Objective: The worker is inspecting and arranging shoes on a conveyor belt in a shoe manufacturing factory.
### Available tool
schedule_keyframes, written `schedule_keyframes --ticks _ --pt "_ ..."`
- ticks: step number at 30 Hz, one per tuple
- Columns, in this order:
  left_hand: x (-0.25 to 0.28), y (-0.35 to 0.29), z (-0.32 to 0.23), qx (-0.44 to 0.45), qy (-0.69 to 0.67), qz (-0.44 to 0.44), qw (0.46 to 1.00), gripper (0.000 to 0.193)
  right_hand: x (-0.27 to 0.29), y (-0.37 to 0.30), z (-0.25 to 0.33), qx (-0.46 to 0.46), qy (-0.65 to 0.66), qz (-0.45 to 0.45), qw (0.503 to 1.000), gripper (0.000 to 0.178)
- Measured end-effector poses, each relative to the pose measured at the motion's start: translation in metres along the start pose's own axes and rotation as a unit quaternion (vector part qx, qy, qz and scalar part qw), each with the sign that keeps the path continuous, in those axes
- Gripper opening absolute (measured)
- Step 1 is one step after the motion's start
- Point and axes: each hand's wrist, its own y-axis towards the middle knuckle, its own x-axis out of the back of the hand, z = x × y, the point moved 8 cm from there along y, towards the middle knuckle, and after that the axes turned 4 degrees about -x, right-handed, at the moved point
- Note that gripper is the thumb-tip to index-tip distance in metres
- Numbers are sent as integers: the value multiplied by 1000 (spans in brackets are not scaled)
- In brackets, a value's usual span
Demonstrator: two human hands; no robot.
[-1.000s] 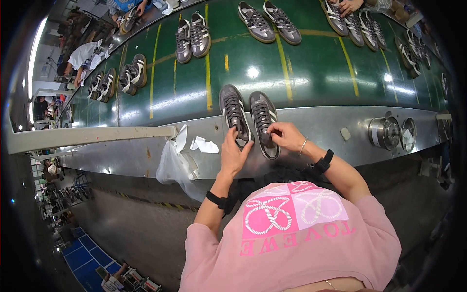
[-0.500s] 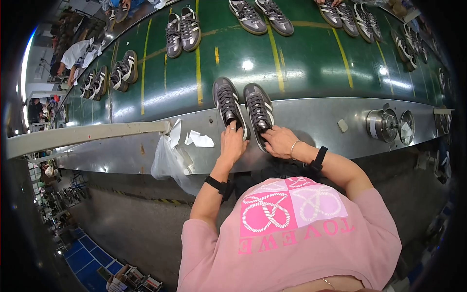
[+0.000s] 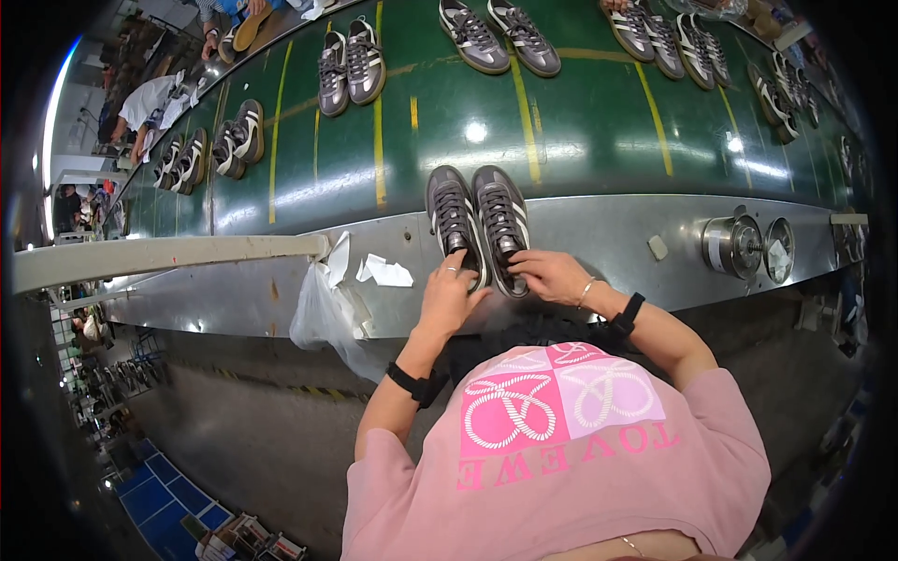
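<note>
Two dark grey sneakers with pale side stripes and dark laces stand side by side in front of me, toes pointing away: the left sneaker (image 3: 452,210) and the right sneaker (image 3: 500,213). Their toes lie over the green belt and their heels over the metal ledge. My left hand (image 3: 447,297) touches the left sneaker's opening with its fingertips, the thumb spread away near the heel. At the right sneaker's collar, my right hand (image 3: 552,275) has its fingers bent in and closed on the edge; the fingertips are partly hidden.
More sneaker pairs (image 3: 351,65) stand along the green belt (image 3: 449,131). On the metal ledge (image 3: 580,248) lie white paper scraps (image 3: 385,271), a small pale block (image 3: 658,248) and a round metal container (image 3: 732,247). A plastic bag (image 3: 323,313) hangs below a pale bar (image 3: 178,257). Other people's hands work across the belt.
Both sneakers have come slightly toward me, and the left one has shifted right against the other. My left thumb has spread away. A person at the far left now shows a shoe's tan sole.
</note>
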Motion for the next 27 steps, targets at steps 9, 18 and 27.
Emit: schedule_keyframes --ticks 9,18,27 --pt "-48 -10 90 265 -245 -98 927 68 -24 -6 -77 -278 257 -46 924 80" --pt "-33 8 81 360 -420 -34 832 77 2 -4 -78 -412 428 -27 804 72" --pt "-1 31 82 349 -612 -160 691 50 59 24 -58 -309 532 -121 779 39"
